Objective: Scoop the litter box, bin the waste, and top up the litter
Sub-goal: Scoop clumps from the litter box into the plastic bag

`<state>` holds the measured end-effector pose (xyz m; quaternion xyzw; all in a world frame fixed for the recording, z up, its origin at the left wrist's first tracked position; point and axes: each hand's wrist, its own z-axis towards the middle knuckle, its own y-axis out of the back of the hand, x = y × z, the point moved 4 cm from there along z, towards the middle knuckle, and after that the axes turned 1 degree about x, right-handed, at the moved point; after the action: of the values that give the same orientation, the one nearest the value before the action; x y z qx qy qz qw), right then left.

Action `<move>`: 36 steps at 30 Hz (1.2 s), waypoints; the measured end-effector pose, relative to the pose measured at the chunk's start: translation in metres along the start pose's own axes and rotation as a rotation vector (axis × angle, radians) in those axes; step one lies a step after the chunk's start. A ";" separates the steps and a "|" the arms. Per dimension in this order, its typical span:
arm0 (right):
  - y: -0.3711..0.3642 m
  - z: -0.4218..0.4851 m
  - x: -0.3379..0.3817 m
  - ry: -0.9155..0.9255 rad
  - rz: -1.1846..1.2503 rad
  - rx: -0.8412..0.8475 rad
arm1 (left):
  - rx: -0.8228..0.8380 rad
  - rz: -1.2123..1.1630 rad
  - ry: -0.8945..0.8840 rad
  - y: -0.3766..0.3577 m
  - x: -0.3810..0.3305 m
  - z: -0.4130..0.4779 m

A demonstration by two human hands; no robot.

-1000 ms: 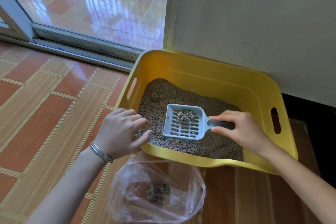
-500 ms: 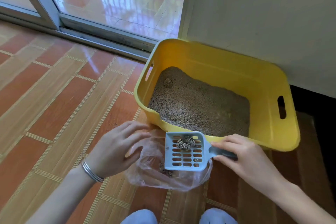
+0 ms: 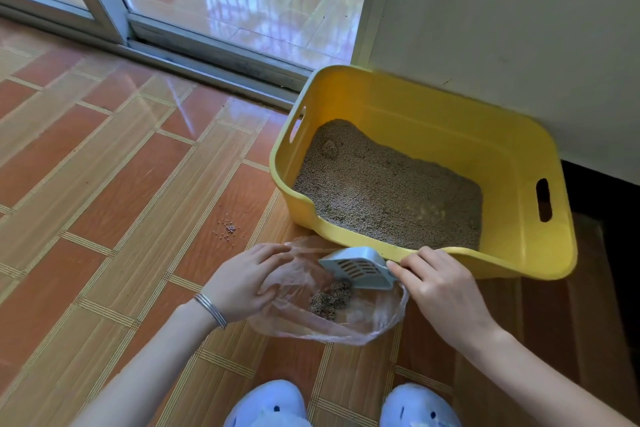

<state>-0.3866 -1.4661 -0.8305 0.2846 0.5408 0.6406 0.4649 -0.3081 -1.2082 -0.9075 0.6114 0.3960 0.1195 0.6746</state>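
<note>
A yellow litter box (image 3: 519,156) stands on the floor against the wall, with grey-brown litter (image 3: 388,187) in it. In front of its near rim lies a clear plastic bag (image 3: 367,319) with clumps of waste (image 3: 329,298) inside. My right hand (image 3: 440,284) grips the handle of a pale blue slotted scoop (image 3: 356,265), which is tipped on its side over the bag's mouth. My left hand (image 3: 242,282) holds the bag's left edge open.
A few spilled litter grains (image 3: 227,229) lie on the tiled floor left of the box. A sliding glass door and its metal track (image 3: 207,55) run along the far side. My two light blue slippers (image 3: 266,406) are at the bottom edge.
The scoop came out of the box, moved over the bag and tipped; its clump has dropped into the bag. My left hand left the box rim and took the bag's edge.
</note>
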 end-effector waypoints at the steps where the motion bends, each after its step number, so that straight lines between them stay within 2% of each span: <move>1: 0.001 0.000 0.000 -0.001 0.003 -0.008 | -0.002 -0.001 0.000 0.000 0.001 0.000; 12: 0.025 -0.005 -0.019 -0.152 0.186 0.041 | -0.018 0.024 -0.108 0.020 -0.011 0.006; 19: 0.061 0.002 -0.053 -0.366 0.390 0.157 | -0.281 0.075 -0.325 0.090 -0.042 0.021; 21: 0.066 0.007 -0.070 -0.449 0.463 0.180 | -0.341 0.091 -0.329 0.106 -0.041 0.030; 24: 0.054 0.020 -0.094 -0.587 0.562 0.237 | -0.328 0.120 -0.274 0.113 -0.028 0.052; 31: -0.023 0.063 -0.130 -0.662 0.410 0.410 | -0.195 0.173 -0.202 0.109 -0.004 0.098; 36: -0.046 0.102 -0.150 -0.620 0.239 0.441 | -0.240 0.118 -0.226 0.106 0.002 0.107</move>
<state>-0.2246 -1.5586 -0.8279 0.6182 0.4626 0.4424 0.4561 -0.1990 -1.2613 -0.8173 0.5580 0.2640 0.1357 0.7749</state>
